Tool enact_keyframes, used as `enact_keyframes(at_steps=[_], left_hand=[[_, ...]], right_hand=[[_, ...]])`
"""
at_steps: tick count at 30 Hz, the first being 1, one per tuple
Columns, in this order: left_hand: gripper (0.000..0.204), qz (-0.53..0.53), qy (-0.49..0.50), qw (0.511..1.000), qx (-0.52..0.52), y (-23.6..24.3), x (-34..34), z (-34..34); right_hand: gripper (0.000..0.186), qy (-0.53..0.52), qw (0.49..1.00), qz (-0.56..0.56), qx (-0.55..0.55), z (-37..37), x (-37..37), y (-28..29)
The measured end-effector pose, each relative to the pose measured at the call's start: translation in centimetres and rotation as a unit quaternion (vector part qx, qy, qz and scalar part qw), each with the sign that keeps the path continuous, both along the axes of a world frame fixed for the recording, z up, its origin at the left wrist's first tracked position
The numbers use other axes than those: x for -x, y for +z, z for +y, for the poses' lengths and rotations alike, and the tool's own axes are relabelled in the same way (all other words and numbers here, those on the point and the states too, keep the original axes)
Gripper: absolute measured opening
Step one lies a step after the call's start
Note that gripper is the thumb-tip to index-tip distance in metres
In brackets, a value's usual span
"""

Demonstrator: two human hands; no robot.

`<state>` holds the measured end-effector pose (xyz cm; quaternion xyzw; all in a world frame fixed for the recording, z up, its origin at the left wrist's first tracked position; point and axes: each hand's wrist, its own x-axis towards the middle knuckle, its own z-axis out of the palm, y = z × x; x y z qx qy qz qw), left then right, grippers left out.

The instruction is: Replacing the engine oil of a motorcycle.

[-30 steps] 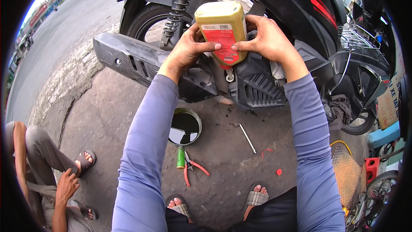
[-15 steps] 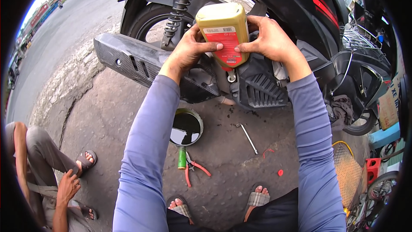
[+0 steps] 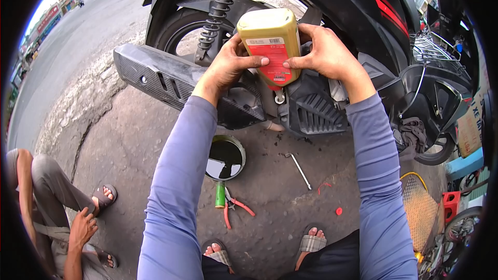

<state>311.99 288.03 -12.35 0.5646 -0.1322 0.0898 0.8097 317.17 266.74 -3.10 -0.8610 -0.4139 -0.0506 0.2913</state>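
Yellow plastic, red-labelled, the oil bottle (image 3: 271,46) is standing upside down between my hands, its neck pointing into the scooter's engine casing (image 3: 311,111). I am gripping its left side with my left hand (image 3: 228,67) and its right side with my right hand (image 3: 324,54). Below, a round pan of dark oil (image 3: 224,157) is sitting on the pavement, red-handled pliers (image 3: 233,210) just beside it.

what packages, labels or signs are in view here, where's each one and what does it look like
Yellow bottle: upside down over the scooter engine, held between left hand and right hand; squarish, mustard yellow.
Label: on the bottle's near face; red rectangle with small white patches.
Cardboard sign: far right edge; tan sheet, dark lettering.
Shop signs: far top left along the street; small and blurred.
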Motion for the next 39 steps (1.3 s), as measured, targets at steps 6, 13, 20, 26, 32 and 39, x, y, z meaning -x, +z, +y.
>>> enact_keyframes(at_steps=[6, 13, 20, 26, 32, 39], left_hand=[[0.078, -0.015, -0.020, 0.999, 0.029, -0.4, -0.3, 0.5], [0.076, -0.022, -0.014, 0.999, 0.021, -0.2, -0.2, 0.1], [0.075, -0.021, -0.010, 0.999, 0.025, -0.2, -0.2, 0.1], [0.075, -0.030, -0.006, 0.999, 0.019, -0.3, -0.4, 0.1], [0.077, -0.028, -0.002, 1.000, 0.008, 0.0, -0.3, 0.0], [0.074, -0.013, 0.004, 1.000, 0.020, -0.2, -0.2, -0.1]], right_hand=[[0.067, 0.015, 1.000, 0.020, 0.006, 0.3, 0.3, 0.3], [0.068, 0.011, 1.000, 0.011, 0.016, 0.0, 0.2, 0.4], [0.071, -0.005, 1.000, -0.016, 0.008, 0.0, 0.4, 0.4], [0.085, 0.014, 1.000, -0.009, 0.003, 0.1, -0.3, -0.2], [0.075, 0.006, 1.000, -0.007, 0.000, 0.1, 0.0, -0.2], [0.078, -0.016, 1.000, -0.011, 0.014, 0.1, -0.1, -0.1]])
